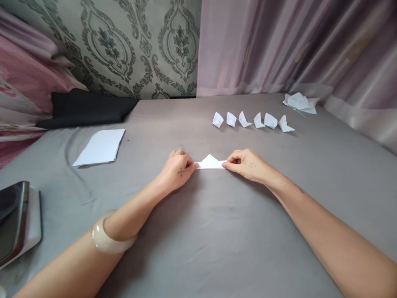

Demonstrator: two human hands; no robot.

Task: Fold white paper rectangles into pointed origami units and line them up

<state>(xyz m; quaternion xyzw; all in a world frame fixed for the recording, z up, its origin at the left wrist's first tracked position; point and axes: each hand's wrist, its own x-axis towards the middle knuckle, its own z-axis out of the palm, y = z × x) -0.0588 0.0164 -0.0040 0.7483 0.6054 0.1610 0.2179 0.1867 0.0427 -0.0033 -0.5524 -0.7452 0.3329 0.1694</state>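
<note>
A small folded white paper boat [210, 162], with a peak in its middle and a narrow arm to each side, is stretched between my hands just over the grey cloth. My left hand [178, 169] pinches its left end between thumb and fingers. At the opposite end, my right hand [246, 165] is closed in the same kind of pinch. Both tips of the paper are hidden by my fingers. Beyond my right hand stands a row of several small folded white paper pieces, among them a paper boat [218, 120] at the row's left end.
A stack of white paper sheets [101, 147] lies at left on the grey cloth [217, 244]. Behind it is a folded black cloth [89, 108]. More loose white papers [300, 102] rest at the back right. A dark-topped device [15, 219] sits at the left edge.
</note>
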